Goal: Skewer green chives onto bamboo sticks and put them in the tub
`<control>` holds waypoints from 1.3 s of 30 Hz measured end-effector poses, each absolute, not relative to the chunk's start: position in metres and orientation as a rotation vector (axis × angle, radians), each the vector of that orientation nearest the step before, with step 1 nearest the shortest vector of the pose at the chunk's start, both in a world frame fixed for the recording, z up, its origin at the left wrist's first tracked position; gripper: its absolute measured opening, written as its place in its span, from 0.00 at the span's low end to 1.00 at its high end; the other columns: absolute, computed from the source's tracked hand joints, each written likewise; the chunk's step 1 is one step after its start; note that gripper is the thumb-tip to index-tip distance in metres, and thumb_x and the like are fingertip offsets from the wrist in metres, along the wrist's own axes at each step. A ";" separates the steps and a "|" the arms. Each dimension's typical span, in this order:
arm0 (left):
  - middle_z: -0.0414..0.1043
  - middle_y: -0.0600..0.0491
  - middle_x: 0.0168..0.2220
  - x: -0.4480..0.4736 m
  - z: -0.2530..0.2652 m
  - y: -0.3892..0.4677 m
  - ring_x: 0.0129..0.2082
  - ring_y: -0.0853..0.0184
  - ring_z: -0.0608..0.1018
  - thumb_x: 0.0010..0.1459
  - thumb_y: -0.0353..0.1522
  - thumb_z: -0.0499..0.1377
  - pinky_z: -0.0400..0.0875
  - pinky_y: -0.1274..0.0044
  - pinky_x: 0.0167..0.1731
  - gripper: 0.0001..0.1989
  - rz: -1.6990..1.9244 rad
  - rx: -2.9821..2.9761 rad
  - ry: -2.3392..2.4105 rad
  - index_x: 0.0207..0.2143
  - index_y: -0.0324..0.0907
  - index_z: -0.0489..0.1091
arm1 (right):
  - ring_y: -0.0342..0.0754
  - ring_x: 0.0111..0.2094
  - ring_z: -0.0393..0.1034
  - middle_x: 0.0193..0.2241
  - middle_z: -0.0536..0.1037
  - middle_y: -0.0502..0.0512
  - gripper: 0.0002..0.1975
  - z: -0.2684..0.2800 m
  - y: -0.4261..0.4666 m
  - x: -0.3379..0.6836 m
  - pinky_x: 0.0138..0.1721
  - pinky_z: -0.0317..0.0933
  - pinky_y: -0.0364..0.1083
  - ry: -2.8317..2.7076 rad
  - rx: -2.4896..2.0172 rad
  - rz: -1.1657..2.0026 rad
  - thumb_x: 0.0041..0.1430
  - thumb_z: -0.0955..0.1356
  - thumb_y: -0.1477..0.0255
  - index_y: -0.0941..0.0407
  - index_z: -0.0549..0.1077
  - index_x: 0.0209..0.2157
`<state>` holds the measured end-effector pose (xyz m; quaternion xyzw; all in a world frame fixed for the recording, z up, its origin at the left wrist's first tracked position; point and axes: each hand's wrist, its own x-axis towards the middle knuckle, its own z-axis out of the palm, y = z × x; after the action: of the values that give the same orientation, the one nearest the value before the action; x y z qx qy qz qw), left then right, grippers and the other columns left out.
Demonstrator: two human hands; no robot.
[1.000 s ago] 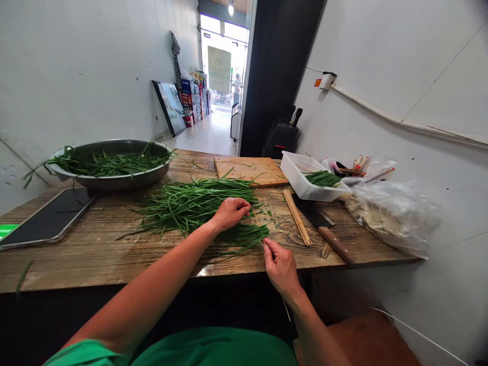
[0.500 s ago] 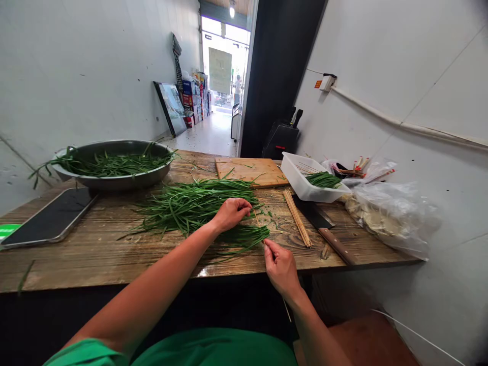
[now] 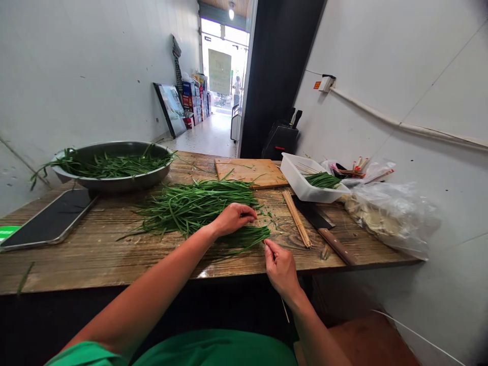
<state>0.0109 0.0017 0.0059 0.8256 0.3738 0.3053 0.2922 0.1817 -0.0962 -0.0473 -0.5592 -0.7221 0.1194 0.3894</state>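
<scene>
Gently: my right grip (image 3: 282, 263) pinches a skewer (image 3: 285, 310), likely stiff but snappable, best held close behind the soft-looking greens (image 3: 253, 235) beyond; my left grip (image 3: 234, 218) curls, its hold unclear.

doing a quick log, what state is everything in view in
Metal bowl: holding greens
Phone: flat, screen dark
Loose greens: spread in a heap
Cutting board: lying flat
Stick bundle: lying flat
Knife: lying flat
White tub: uncovered, holding greens
Plastic bag: bulging, contents unclear
Lamp: lit
Right hand: pinching a thin stick
Left hand: curled, at the loose greens
</scene>
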 end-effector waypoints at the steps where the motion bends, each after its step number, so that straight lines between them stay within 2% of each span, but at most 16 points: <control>1: 0.74 0.54 0.29 0.011 0.008 0.000 0.30 0.72 0.73 0.50 0.31 0.55 0.64 0.83 0.34 0.09 0.740 2.223 0.906 0.30 0.39 0.74 | 0.50 0.35 0.73 0.35 0.77 0.60 0.16 -0.047 -0.096 0.182 0.35 0.66 0.44 -1.830 -1.426 0.304 0.57 0.58 0.72 0.60 0.73 0.41; 4: 0.74 0.53 0.31 0.007 0.011 0.002 0.31 0.71 0.74 0.50 0.33 0.56 0.65 0.82 0.34 0.09 0.707 2.263 0.880 0.30 0.40 0.74 | 0.50 0.34 0.73 0.35 0.78 0.59 0.16 -0.048 -0.097 0.181 0.32 0.67 0.44 -1.809 -1.425 0.320 0.57 0.58 0.72 0.60 0.73 0.42; 8: 0.74 0.51 0.30 0.001 0.002 0.011 0.31 0.68 0.73 0.51 0.34 0.55 0.63 0.79 0.34 0.10 0.887 2.350 1.342 0.31 0.40 0.74 | 0.49 0.33 0.74 0.35 0.78 0.59 0.16 -0.049 -0.097 0.182 0.33 0.66 0.43 -1.792 -1.421 0.319 0.56 0.58 0.72 0.59 0.73 0.42; 13: 0.72 0.50 0.27 0.000 -0.010 0.014 0.33 0.63 0.72 0.46 0.36 0.59 0.60 0.73 0.36 0.08 0.610 2.597 1.549 0.25 0.41 0.74 | 0.49 0.32 0.73 0.35 0.78 0.59 0.16 -0.048 -0.098 0.182 0.32 0.66 0.43 -1.786 -1.428 0.335 0.57 0.58 0.72 0.60 0.72 0.42; 16: 0.72 0.50 0.27 0.000 -0.010 0.012 0.33 0.62 0.71 0.46 0.35 0.58 0.59 0.72 0.36 0.06 0.539 2.610 1.556 0.24 0.42 0.73 | 0.48 0.29 0.73 0.34 0.78 0.58 0.16 -0.048 -0.099 0.181 0.30 0.65 0.42 -1.791 -1.421 0.344 0.57 0.58 0.72 0.60 0.72 0.41; 21: 0.72 0.52 0.26 0.003 -0.006 0.012 0.28 0.67 0.72 0.48 0.32 0.54 0.61 0.76 0.33 0.08 0.734 2.467 1.551 0.25 0.40 0.72 | 0.48 0.30 0.73 0.34 0.78 0.58 0.16 -0.048 -0.099 0.181 0.29 0.65 0.42 -1.780 -1.427 0.332 0.57 0.58 0.71 0.60 0.73 0.41; 25: 0.73 0.54 0.27 0.004 -0.002 0.012 0.26 0.70 0.72 0.47 0.32 0.53 0.63 0.81 0.28 0.12 0.859 2.208 1.461 0.33 0.39 0.72 | 0.48 0.31 0.74 0.34 0.78 0.58 0.16 -0.047 -0.099 0.181 0.30 0.66 0.42 -1.786 -1.412 0.318 0.57 0.58 0.72 0.59 0.73 0.41; 28: 0.74 0.55 0.28 0.004 0.000 0.012 0.25 0.71 0.72 0.48 0.33 0.52 0.64 0.81 0.27 0.15 0.850 2.129 1.420 0.36 0.39 0.73 | 0.48 0.29 0.73 0.33 0.78 0.57 0.16 -0.047 -0.099 0.181 0.27 0.65 0.42 -1.790 -1.430 0.328 0.57 0.58 0.71 0.59 0.72 0.41; 39: 0.74 0.55 0.26 0.009 -0.002 0.010 0.25 0.71 0.72 0.49 0.37 0.53 0.62 0.81 0.27 0.13 0.950 2.103 1.432 0.30 0.40 0.75 | 0.48 0.28 0.73 0.30 0.78 0.57 0.16 -0.046 -0.099 0.181 0.25 0.64 0.41 -1.797 -1.431 0.347 0.57 0.58 0.71 0.60 0.72 0.41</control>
<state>0.0088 0.0101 -0.0025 0.7569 0.5154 0.3418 0.2112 0.1809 -0.0992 -0.0459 -0.5652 -0.7097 0.1368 0.3977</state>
